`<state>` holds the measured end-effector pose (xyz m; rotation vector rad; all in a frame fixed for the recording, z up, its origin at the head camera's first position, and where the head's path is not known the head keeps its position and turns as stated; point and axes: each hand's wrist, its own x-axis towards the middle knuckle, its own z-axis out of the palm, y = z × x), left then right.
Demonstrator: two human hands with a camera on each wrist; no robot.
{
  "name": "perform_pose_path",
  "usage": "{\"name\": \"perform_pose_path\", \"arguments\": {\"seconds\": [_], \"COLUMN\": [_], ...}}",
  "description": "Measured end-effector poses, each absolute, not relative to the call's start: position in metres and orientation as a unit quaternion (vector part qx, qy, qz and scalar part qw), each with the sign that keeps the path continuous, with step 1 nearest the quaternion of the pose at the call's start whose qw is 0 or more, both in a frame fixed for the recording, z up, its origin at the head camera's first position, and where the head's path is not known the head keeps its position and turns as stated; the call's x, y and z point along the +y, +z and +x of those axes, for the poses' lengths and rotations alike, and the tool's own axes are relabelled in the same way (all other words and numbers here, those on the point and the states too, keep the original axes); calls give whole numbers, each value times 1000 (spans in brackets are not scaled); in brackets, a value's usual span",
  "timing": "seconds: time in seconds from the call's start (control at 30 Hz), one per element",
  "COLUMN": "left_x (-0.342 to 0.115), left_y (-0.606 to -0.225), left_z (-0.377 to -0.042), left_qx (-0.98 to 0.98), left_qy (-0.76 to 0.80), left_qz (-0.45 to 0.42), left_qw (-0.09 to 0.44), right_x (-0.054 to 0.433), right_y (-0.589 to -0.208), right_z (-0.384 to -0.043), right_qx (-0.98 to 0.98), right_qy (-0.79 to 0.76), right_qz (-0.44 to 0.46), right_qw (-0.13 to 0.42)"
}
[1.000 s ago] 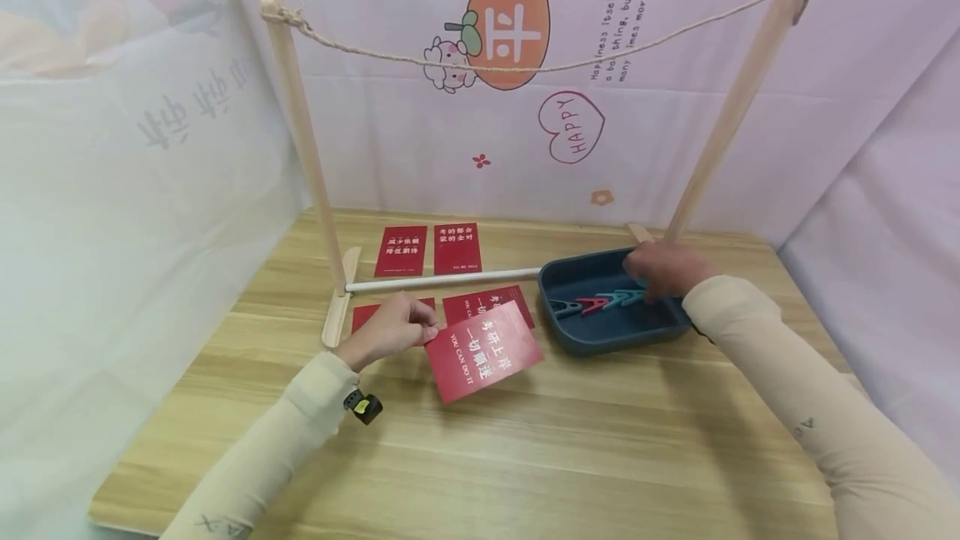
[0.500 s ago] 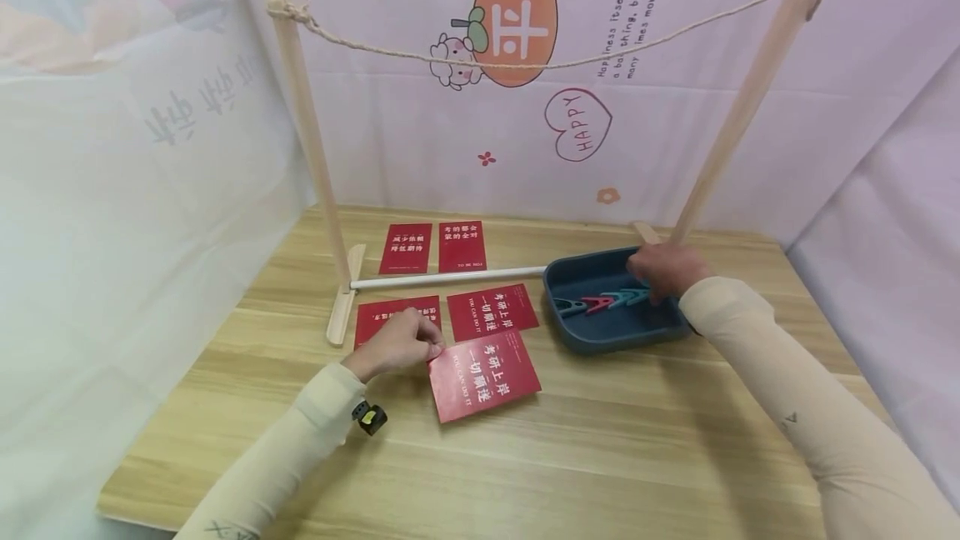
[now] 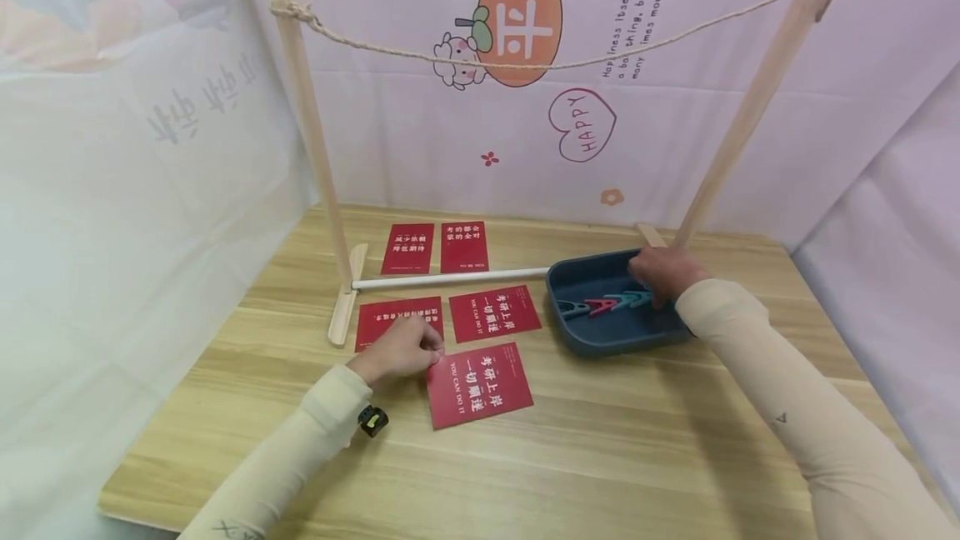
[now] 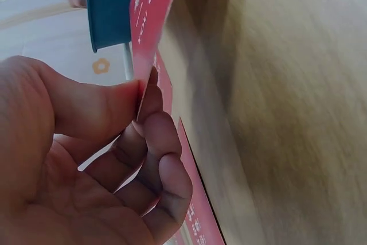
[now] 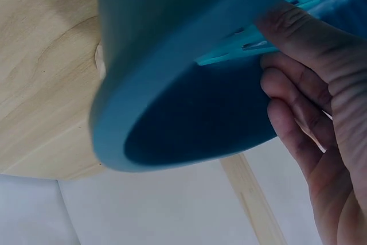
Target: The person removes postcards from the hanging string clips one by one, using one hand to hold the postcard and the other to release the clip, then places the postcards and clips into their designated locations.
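Note:
My left hand [image 3: 401,348] pinches the upper-left corner of a red card [image 3: 480,386] with white lettering, between thumb and fingers. In the left wrist view this card [image 4: 150,15] stands on edge, tilted up from the wood. My right hand [image 3: 663,272] reaches into a dark blue tray [image 3: 618,346]. In the right wrist view its thumb and fingers pinch a teal clothespin [image 5: 232,50]; the index fingertip is hidden behind the thumb. Other clothespins lie in the tray: a dark green clothespin [image 3: 572,309] and a red clothespin [image 3: 602,306].
Several more red cards lie flat, including a card [image 3: 495,312] beside the tray and a card [image 3: 463,247] behind the white rod [image 3: 450,278]. A twine line [image 3: 517,67] sags between two wooden posts [image 3: 318,140] above the wooden table [image 3: 600,457].
My left hand has lowered the red card toward the table and nearer to me, uncovering the card behind it. The right hand stays in the tray. The head view has shifted slightly.

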<state>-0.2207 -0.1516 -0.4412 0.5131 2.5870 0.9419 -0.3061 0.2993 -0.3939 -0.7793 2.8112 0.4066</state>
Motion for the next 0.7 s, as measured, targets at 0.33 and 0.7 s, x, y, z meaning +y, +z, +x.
{"name": "perform_pose_path", "arguments": {"seconds": [0.33, 0.7], "left_x": [-145, -145], "left_y": [-442, -441], "left_z": [-218, -210], "left_qx": [929, 962], "left_qy": [277, 187], "left_qz": [203, 192], "left_qw": [136, 54], "right_x": [301, 297], "right_y": [-395, -369], "right_z": [-304, -283], "right_qx": [952, 963], "right_qy": [133, 37], "right_qz": [-261, -264], "right_qw": [85, 46]}}
